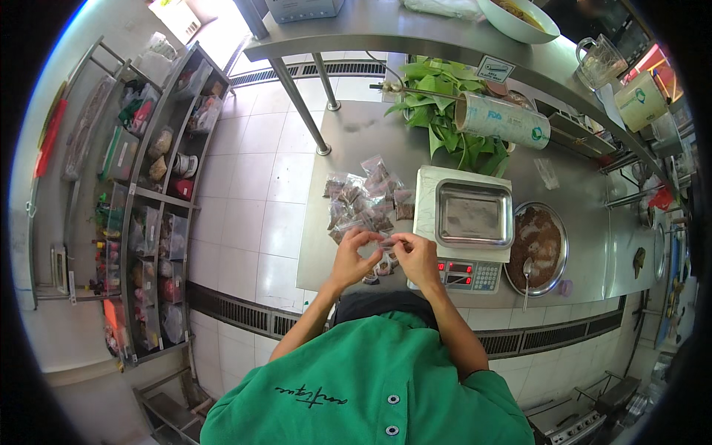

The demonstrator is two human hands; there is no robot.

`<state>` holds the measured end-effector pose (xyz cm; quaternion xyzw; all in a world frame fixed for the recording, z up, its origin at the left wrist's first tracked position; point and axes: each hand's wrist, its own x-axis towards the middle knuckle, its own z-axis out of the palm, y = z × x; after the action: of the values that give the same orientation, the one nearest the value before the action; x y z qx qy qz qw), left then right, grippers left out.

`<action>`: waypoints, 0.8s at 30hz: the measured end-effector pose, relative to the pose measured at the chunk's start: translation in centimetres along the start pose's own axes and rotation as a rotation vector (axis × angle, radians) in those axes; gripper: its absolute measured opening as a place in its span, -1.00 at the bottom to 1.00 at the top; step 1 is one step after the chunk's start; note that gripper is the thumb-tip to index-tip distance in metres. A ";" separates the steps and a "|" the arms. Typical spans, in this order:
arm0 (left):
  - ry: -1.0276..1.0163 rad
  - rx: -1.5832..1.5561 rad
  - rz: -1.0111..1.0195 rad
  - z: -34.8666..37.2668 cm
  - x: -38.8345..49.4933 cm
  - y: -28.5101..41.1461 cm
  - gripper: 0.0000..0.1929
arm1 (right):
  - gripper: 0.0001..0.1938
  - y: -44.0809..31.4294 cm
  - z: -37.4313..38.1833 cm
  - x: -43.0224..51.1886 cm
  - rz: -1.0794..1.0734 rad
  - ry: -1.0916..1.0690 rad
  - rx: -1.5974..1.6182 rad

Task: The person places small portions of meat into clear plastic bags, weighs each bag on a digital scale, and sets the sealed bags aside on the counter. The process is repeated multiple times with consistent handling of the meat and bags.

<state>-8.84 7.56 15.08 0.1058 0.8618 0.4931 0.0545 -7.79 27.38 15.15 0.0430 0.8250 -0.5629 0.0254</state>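
Both hands meet above the steel table's front edge, over a small clear plastic bag point(387, 243). My left hand point(354, 257) has its fingertips at the left of the bag's top, thumb curled below. On the other side, my right hand point(416, 257) pinches the bag with thumb and forefinger. The fingers hide most of it. More small bags point(384, 268) show beneath the hands. Just beyond lies a heap of small zip bags point(359, 200) with brown contents. Right of the hands stands a digital scale point(425, 222) bearing a rectangular steel tray point(473, 214).
A round steel pan point(565, 245) of brown ground material, with a spoon point(527, 272), sits right of the scale. Green leaves point(439, 89) lie behind, near a plastic-wrap roll point(503, 119). A steel overshelf point(361, 36) crosses the far side. A purple cap point(565, 287) lies near the front edge.
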 end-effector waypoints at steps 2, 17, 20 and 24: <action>-0.039 -0.160 0.141 -1.2 0.1 0.9 -0.35 | -0.78 -0.6 -1.0 0.1 0.030 -0.015 0.082; -0.404 -0.412 -0.141 -0.1 0.2 0.6 -0.58 | -0.64 -7.7 -7.3 0.0 -0.331 -0.217 -0.086; -0.477 -0.375 -0.146 -0.9 0.6 1.5 -0.62 | -0.74 -6.5 -7.4 0.4 -0.367 -0.287 -0.134; -0.483 -0.476 -0.137 -1.3 0.4 2.2 -0.66 | -0.85 -7.5 -8.3 0.2 -0.383 -0.240 -0.205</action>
<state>-9.22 7.70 17.62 0.1455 0.6900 0.6362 0.3132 -8.66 32.34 25.14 -0.1843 0.8620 -0.4718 0.0202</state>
